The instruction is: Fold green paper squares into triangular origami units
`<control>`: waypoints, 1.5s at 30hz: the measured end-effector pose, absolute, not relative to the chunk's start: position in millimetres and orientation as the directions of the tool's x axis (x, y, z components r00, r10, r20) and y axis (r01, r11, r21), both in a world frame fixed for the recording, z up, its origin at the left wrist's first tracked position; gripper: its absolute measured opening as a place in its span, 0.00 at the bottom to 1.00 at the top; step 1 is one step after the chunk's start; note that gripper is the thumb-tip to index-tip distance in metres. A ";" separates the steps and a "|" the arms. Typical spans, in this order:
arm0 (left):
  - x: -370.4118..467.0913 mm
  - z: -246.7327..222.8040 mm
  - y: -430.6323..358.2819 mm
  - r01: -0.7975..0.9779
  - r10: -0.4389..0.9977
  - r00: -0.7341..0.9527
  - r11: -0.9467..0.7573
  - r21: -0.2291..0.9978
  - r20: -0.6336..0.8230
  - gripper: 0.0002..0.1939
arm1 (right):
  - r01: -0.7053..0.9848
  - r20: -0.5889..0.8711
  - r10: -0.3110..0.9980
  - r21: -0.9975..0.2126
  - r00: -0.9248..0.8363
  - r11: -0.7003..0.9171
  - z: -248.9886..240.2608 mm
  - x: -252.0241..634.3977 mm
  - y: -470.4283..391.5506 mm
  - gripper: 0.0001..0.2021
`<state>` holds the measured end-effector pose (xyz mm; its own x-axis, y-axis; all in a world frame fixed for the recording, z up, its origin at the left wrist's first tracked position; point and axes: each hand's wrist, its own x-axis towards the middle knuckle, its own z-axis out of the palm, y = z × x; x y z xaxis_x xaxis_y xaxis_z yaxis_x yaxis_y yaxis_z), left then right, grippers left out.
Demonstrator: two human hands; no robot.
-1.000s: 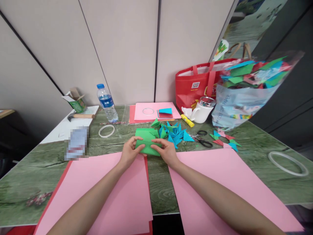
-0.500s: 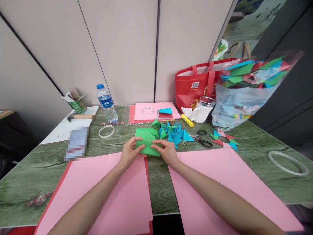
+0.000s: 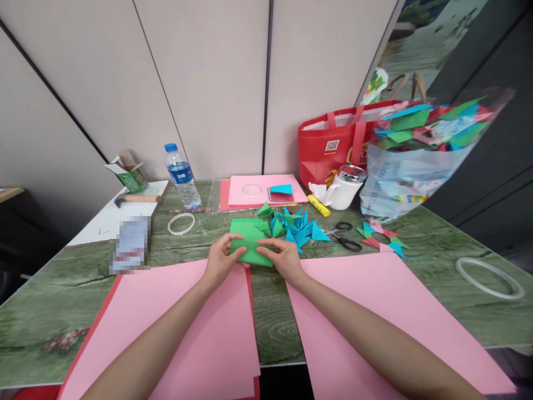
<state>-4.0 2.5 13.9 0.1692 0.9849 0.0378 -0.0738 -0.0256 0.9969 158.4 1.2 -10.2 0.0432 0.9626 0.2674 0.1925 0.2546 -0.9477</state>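
Observation:
A sheet of green paper [image 3: 252, 253] is held up between both hands over the gap between two pink sheets. My left hand [image 3: 221, 256] pinches its left side, thumb in front. My right hand [image 3: 285, 256] grips the right side between thumb and fingers. Just behind lies more green paper [image 3: 245, 226], partly covered. Beyond my right hand is a heap of folded blue and green paper pieces [image 3: 300, 228]. Pink sheets lie under my left forearm [image 3: 175, 311] and right forearm [image 3: 375, 311]; red edges show under the left one.
Scissors [image 3: 345, 236], a glue stick [image 3: 318, 205], a white mug [image 3: 345, 189] and a ring of folded paper [image 3: 385, 239] lie right of the heap. A bag of folded pieces [image 3: 400, 178] and red tote [image 3: 320, 150] stand behind. Left are a bottle [image 3: 183, 178], tape roll [image 3: 181, 224] and hammer [image 3: 139, 198].
The green paper's lower part looks lighter than before, as if tilted slightly. Both hands keep their grip in nearly the same place.

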 end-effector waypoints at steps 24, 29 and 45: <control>-3.4 9.9 0.4 0.001 0.983 0.122 -0.141 0.990 0.139 0.20 | 0.183 0.276 0.960 -0.947 0.038 0.265 -13.8 158.5 4.1 0.10; -4.4 7.4 0.8 0.057 0.977 0.114 -0.188 0.980 0.181 0.19 | 0.182 0.275 0.960 -0.947 0.044 0.263 -12.6 158.2 3.1 0.10; -13.3 17.7 7.0 0.374 0.948 0.183 -0.314 0.873 0.262 0.18 | 0.209 0.287 0.958 -0.938 0.012 0.278 -11.9 157.5 1.1 0.09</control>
